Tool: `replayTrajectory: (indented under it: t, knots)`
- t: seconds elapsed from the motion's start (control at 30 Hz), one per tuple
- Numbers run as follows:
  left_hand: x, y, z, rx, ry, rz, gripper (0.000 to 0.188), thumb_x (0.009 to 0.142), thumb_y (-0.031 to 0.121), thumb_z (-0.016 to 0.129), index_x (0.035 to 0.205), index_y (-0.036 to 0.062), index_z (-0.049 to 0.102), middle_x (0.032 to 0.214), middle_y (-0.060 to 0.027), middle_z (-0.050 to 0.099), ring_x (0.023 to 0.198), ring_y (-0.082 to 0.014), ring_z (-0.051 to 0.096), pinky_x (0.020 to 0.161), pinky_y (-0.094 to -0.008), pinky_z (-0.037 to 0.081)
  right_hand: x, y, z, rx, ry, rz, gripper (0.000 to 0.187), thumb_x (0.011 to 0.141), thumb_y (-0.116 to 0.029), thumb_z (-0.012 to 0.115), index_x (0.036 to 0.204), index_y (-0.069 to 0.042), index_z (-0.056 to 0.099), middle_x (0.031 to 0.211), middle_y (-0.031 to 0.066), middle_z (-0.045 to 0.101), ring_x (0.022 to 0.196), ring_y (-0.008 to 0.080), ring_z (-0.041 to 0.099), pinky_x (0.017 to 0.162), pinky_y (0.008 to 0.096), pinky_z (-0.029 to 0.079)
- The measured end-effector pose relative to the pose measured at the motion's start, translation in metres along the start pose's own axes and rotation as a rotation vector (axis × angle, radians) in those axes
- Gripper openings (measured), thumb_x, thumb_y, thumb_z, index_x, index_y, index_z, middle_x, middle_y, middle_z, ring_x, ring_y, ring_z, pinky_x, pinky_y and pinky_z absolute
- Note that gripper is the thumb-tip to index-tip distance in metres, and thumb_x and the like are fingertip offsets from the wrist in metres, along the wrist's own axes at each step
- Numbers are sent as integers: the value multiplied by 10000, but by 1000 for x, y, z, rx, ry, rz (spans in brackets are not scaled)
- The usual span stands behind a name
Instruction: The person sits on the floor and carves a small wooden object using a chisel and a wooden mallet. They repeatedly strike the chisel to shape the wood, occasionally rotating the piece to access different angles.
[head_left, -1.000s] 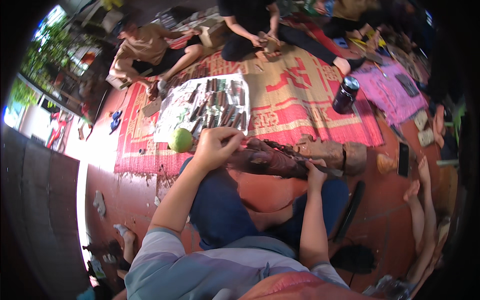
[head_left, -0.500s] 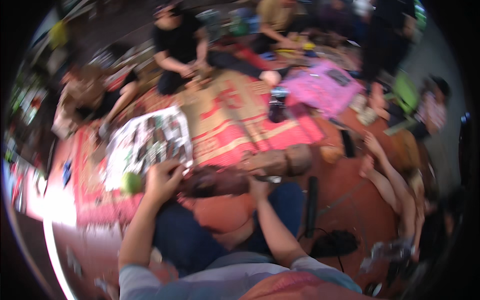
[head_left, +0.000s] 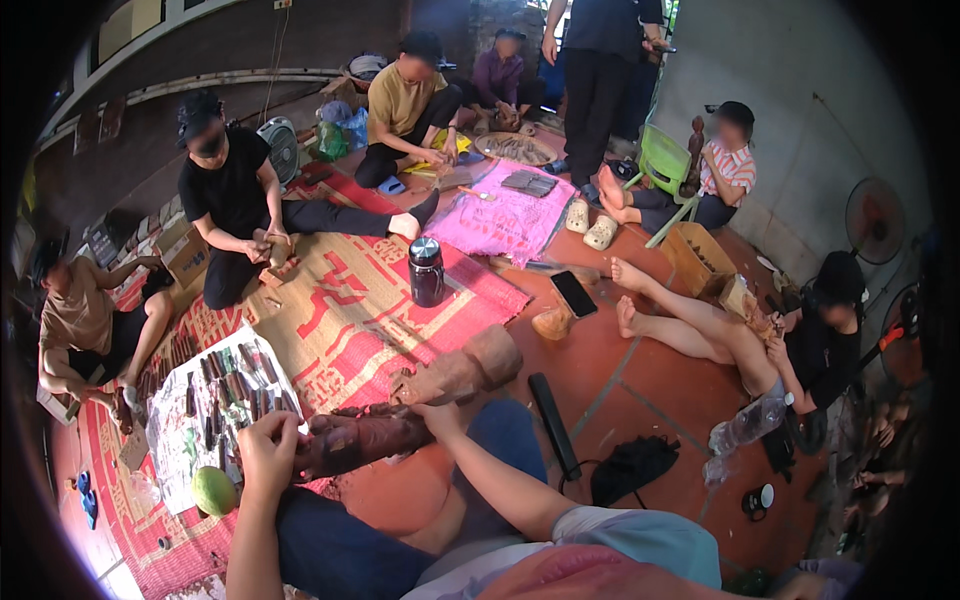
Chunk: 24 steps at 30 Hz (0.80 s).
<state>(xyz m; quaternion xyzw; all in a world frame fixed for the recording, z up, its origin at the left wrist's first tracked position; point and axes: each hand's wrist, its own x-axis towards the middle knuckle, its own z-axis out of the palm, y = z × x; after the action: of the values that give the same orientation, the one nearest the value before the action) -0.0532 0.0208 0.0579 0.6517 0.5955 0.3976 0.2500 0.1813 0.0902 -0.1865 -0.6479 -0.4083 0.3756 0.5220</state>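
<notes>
A dark reddish-brown wood carving (head_left: 362, 440) lies across in front of my lap. At its right end my right hand (head_left: 440, 420) grips it, the fingertips partly hidden against the wood. A lighter brown carved wood block (head_left: 465, 366) lies just beyond, close to that hand. My left hand (head_left: 268, 452) is raised at the carving's left end, its fingers bent together; whether something small sits in them is hidden. Beside it, many carving tools (head_left: 232, 385) with dark handles are laid out on a white sheet (head_left: 180, 480). A green round fruit (head_left: 213, 491) sits by my left wrist.
A red and tan woven mat (head_left: 340, 290) holds a dark flask (head_left: 426, 272). On the tiled floor to the right are a phone (head_left: 573, 294), a black bar (head_left: 553, 425), a black pouch (head_left: 635, 470) and a plastic bottle (head_left: 750, 425). Several people sit around.
The view has swung right and steadied, so the scene sits further left. My left hand is now raised with its fingers bent; my right hand remains at the carving.
</notes>
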Motion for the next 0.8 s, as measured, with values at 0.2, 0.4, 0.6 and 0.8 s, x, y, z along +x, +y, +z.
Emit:
replayTrajectory:
  t: [0.2,0.4,0.6,0.8]
  knots:
    - [1,-9,-3,14,-6,31,152,836,72,538,807,-37,640,616,-97,631,570,-140,634,529,-246,483,7,10,-2,-43,-73,-140,208,680,-204,709,798,-44,650,731,99,649,674,197,627,642,336,473]
    - [2,-4,-2,61,9,32,174,850,114,560,825,-33,649,610,-92,632,573,-126,632,534,-245,478,-1,13,19,-123,9,-234,261,695,-200,698,875,-22,640,807,106,658,753,213,628,691,338,477]
    - [3,-4,0,93,-22,-75,267,881,199,555,807,-37,656,627,-48,617,594,-89,579,570,-235,458,27,44,2,-193,36,-515,264,711,-286,711,684,-27,669,637,113,649,617,221,653,597,351,489]
    - [-3,-6,0,15,-16,-140,226,886,176,544,874,-20,656,666,-43,622,615,-73,578,589,-209,461,5,18,-7,280,-157,-53,105,706,-61,701,705,-33,600,693,33,601,628,110,549,608,247,441]
